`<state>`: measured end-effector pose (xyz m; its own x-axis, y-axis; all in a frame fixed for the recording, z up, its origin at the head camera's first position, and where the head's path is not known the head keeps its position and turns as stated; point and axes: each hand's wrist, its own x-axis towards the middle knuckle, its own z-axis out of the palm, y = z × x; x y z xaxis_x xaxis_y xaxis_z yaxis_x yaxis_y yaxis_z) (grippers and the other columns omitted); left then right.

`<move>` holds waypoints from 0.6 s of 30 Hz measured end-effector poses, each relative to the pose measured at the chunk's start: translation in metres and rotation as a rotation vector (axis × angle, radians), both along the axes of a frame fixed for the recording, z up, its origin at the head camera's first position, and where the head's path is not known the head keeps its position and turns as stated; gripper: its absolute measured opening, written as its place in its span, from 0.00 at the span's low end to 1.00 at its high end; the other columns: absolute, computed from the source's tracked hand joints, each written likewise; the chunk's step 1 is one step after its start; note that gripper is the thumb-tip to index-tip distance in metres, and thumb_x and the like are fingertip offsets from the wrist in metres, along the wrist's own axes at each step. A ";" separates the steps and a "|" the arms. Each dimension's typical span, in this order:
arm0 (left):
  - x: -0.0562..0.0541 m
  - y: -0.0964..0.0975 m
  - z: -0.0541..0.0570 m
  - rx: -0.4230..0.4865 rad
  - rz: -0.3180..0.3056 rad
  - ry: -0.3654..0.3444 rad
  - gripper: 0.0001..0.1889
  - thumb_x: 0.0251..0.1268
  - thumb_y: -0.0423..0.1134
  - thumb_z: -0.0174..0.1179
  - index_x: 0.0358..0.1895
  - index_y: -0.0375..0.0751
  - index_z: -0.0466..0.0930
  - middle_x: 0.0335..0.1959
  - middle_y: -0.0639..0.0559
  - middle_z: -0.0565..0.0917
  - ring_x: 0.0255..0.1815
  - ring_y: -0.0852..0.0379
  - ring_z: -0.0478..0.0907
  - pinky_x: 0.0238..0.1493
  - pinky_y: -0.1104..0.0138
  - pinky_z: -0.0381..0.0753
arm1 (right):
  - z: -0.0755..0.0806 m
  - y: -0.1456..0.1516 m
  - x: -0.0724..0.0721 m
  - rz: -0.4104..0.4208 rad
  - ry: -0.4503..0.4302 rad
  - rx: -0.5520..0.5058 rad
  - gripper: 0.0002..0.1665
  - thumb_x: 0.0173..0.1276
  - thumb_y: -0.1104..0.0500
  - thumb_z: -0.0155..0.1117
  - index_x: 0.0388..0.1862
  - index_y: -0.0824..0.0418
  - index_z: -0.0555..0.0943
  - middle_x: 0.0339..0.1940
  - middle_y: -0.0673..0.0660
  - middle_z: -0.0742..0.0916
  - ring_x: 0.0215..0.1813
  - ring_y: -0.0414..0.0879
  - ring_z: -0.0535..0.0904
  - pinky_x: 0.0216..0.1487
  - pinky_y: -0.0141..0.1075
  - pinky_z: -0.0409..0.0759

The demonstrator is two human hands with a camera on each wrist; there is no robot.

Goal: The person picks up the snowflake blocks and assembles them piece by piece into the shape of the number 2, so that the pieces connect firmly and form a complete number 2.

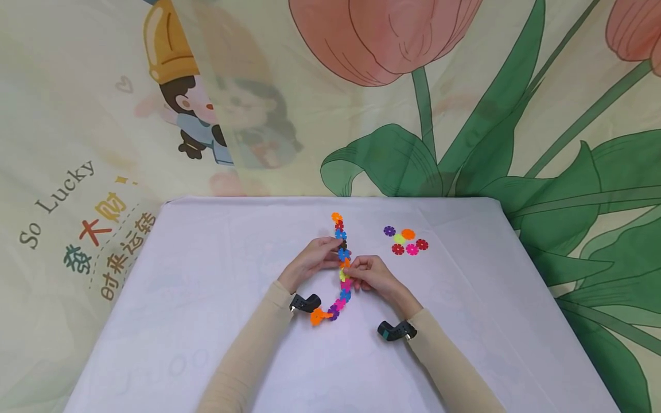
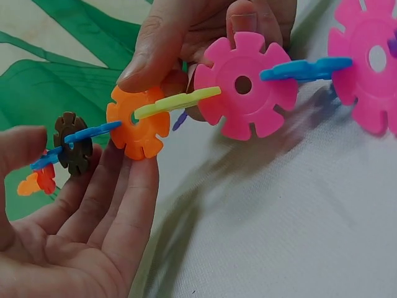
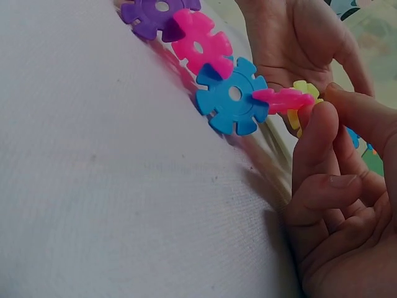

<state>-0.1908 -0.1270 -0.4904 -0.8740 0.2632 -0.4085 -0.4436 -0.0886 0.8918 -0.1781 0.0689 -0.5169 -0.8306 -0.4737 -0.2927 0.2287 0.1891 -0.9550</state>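
Note:
A curved chain of notched plastic snowflake discs (image 1: 345, 295), linked edge to edge in orange, red, blue, black, yellow, pink and purple, runs between both hands. My left hand (image 1: 310, 263) holds its upper stretch, thumb on one side and fingers behind the black disc (image 2: 73, 143) and the orange disc (image 2: 138, 124). From the right, my right hand (image 1: 376, 277) pinches the chain between thumb and forefinger at the yellow disc (image 3: 298, 119), beside a pink disc (image 3: 282, 100). The lower end of the chain bends left to orange discs (image 1: 317, 316) near the left wrist.
Loose discs lie in a group right of the chain: a purple one (image 1: 389, 231), an orange one (image 1: 408, 234), a yellow-green one (image 1: 400, 239) and several red and pink ones (image 1: 412, 249). A white cloth (image 1: 206, 258) covers the table; a printed curtain (image 1: 310, 115) hangs behind it.

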 end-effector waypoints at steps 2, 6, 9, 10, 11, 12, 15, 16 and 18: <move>0.000 0.000 0.000 0.012 0.002 -0.003 0.22 0.78 0.44 0.51 0.61 0.28 0.72 0.47 0.43 0.79 0.40 0.56 0.82 0.55 0.57 0.80 | 0.000 0.000 0.000 0.003 0.002 0.000 0.10 0.67 0.55 0.69 0.31 0.60 0.81 0.20 0.51 0.85 0.17 0.40 0.73 0.17 0.27 0.65; 0.000 -0.001 0.000 0.032 -0.010 0.002 0.21 0.80 0.43 0.47 0.60 0.26 0.72 0.51 0.39 0.81 0.39 0.56 0.84 0.54 0.56 0.80 | 0.000 0.000 0.000 0.009 0.003 -0.004 0.10 0.67 0.56 0.69 0.32 0.60 0.81 0.20 0.51 0.85 0.18 0.40 0.73 0.18 0.27 0.65; -0.001 -0.001 -0.001 0.043 -0.025 0.004 0.21 0.80 0.42 0.45 0.59 0.26 0.71 0.52 0.37 0.82 0.39 0.56 0.84 0.54 0.56 0.80 | 0.000 0.000 0.000 0.003 0.002 -0.008 0.09 0.67 0.57 0.69 0.32 0.61 0.81 0.20 0.51 0.85 0.18 0.40 0.73 0.18 0.27 0.65; -0.001 -0.002 -0.002 0.047 -0.028 0.006 0.20 0.80 0.42 0.45 0.59 0.25 0.71 0.52 0.37 0.82 0.38 0.56 0.84 0.54 0.56 0.80 | 0.000 0.000 0.000 0.002 0.002 -0.009 0.09 0.67 0.57 0.69 0.32 0.60 0.81 0.20 0.51 0.85 0.18 0.40 0.73 0.18 0.27 0.66; -0.001 -0.003 -0.001 0.049 -0.030 0.008 0.20 0.81 0.41 0.44 0.59 0.25 0.71 0.52 0.38 0.82 0.38 0.57 0.84 0.54 0.56 0.80 | 0.000 0.000 -0.001 -0.001 0.000 -0.008 0.09 0.67 0.57 0.69 0.32 0.60 0.81 0.20 0.51 0.85 0.18 0.41 0.73 0.18 0.27 0.66; -0.001 -0.003 -0.001 0.053 -0.032 0.008 0.20 0.81 0.41 0.43 0.60 0.25 0.71 0.51 0.38 0.82 0.38 0.57 0.84 0.54 0.55 0.80 | 0.000 0.000 -0.001 -0.004 -0.003 -0.008 0.09 0.67 0.57 0.69 0.32 0.60 0.81 0.21 0.51 0.85 0.18 0.41 0.73 0.19 0.27 0.66; -0.001 -0.005 -0.002 0.073 -0.037 0.005 0.20 0.81 0.40 0.42 0.61 0.25 0.71 0.47 0.40 0.84 0.37 0.57 0.85 0.53 0.55 0.80 | 0.000 0.000 -0.001 -0.016 -0.016 0.004 0.09 0.66 0.56 0.70 0.32 0.60 0.81 0.21 0.51 0.85 0.19 0.41 0.73 0.19 0.28 0.65; -0.001 -0.005 -0.002 0.078 -0.039 0.008 0.20 0.81 0.40 0.42 0.61 0.25 0.70 0.46 0.40 0.85 0.38 0.57 0.85 0.53 0.55 0.80 | 0.000 0.000 -0.001 -0.021 -0.020 0.007 0.09 0.65 0.56 0.71 0.33 0.60 0.81 0.21 0.51 0.85 0.19 0.41 0.73 0.19 0.28 0.65; 0.000 -0.006 -0.003 0.093 -0.047 0.009 0.20 0.81 0.40 0.41 0.62 0.25 0.69 0.45 0.42 0.85 0.39 0.55 0.85 0.53 0.54 0.80 | 0.000 0.000 -0.001 -0.032 -0.024 0.017 0.09 0.65 0.55 0.71 0.33 0.60 0.82 0.21 0.51 0.84 0.20 0.41 0.72 0.20 0.29 0.65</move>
<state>-0.1913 -0.1329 -0.4937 -0.8633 0.3398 -0.3732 -0.4415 -0.1502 0.8846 -0.1789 0.0687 -0.5169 -0.8380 -0.4415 -0.3207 0.2579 0.1975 -0.9458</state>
